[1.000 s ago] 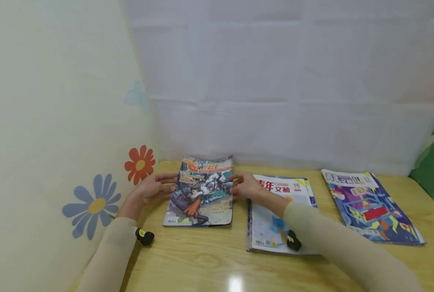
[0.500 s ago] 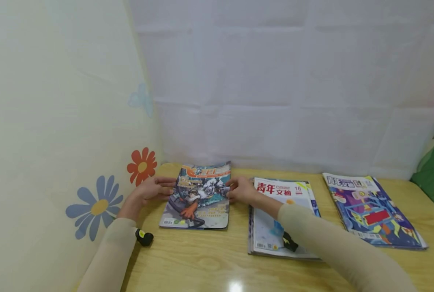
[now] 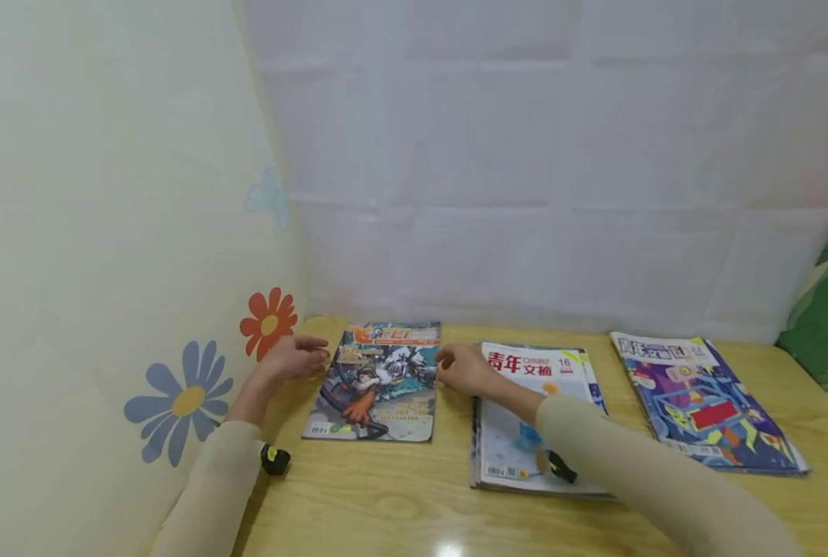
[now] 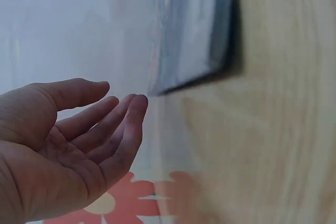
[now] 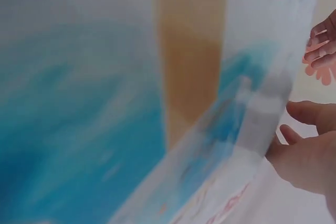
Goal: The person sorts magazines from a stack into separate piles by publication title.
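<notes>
Three glossy magazines lie on the pale wooden table (image 3: pixel 386 503). The dark comic-cover magazine (image 3: pixel 375 383) sits flat between both hands' fingertips. The left hand (image 3: pixel 290 358) and right hand (image 3: pixel 464 369) hover beside its edges, fingers relaxed, holding nothing.

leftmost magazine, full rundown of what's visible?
The leftmost magazine is thin, with a glossy paper cover: blue-grey cartoon art, an orange-gloved figure, a red-orange title band along the far edge, a barcode at the near left corner. It lies closed and flat, face up, on the wooden table near the flowered wall. The left hand and right hand sit just off its side edges, open, not gripping it.
</notes>
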Demonstrator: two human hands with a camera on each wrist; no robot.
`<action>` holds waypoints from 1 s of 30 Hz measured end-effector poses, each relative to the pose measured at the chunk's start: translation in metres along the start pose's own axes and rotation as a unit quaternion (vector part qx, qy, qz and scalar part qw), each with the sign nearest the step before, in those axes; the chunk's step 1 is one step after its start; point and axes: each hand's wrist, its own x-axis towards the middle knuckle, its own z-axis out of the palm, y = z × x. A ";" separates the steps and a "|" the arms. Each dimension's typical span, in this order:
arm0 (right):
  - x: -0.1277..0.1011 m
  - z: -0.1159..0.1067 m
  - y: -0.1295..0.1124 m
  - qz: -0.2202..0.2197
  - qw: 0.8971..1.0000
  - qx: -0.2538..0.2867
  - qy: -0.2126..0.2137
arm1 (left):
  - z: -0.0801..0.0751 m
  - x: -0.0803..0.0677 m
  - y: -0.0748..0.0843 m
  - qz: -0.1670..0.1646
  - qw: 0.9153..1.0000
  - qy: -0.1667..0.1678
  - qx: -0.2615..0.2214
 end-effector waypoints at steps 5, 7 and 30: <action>-0.017 -0.013 -0.002 -0.006 1.000 0.030 0.002 | 0.007 -0.009 0.019 0.045 0.999 -0.006 0.012; -0.023 -0.019 -0.003 0.000 0.999 0.045 0.005 | 0.011 -0.014 0.028 0.076 0.997 -0.023 0.010; -0.082 -0.075 0.020 0.014 0.999 0.029 0.042 | 0.099 -0.051 0.079 0.211 0.970 -0.113 0.045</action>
